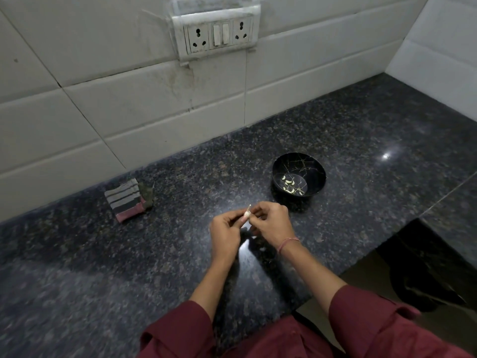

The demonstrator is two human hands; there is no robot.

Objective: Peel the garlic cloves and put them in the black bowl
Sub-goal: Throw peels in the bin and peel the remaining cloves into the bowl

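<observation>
Well, on my screen the far left is dark speckled counter [77, 267] with a folded striped cloth [127, 201] lying on it, close to the foot of the white tiles [77, 112]. Up on the wall, a little further right, I see a grubby socket plate [218, 34] — two sockets with switches between them. Below that, near the middle of my view, both hands meet just above the counter. The left hand [224, 236] has its fingers curled in, thumb and fingertips pinching a small pale clove [246, 216]. A thin pale tip sticks up from the clove's top end. The right hand [272, 223] sits on the other side, fingers curled too, and pinches the same clove at its upper part; the two hands touch around it. Whether any skin is loose I cannot tell — the clove is too small in my feed. A pinkish thread [287, 242] circles the right wrist, and maroon sleeves [180, 329] cover both forearms at the bottom edge. Right of the hands and a bit further back stands the black bowl [316, 167], upright on the counter, apart from the hands. Several peeled cloves [289, 182] lie on its bottom, and thin gold lines run over its inner wall. Further right the counter catches a bright glint.
</observation>
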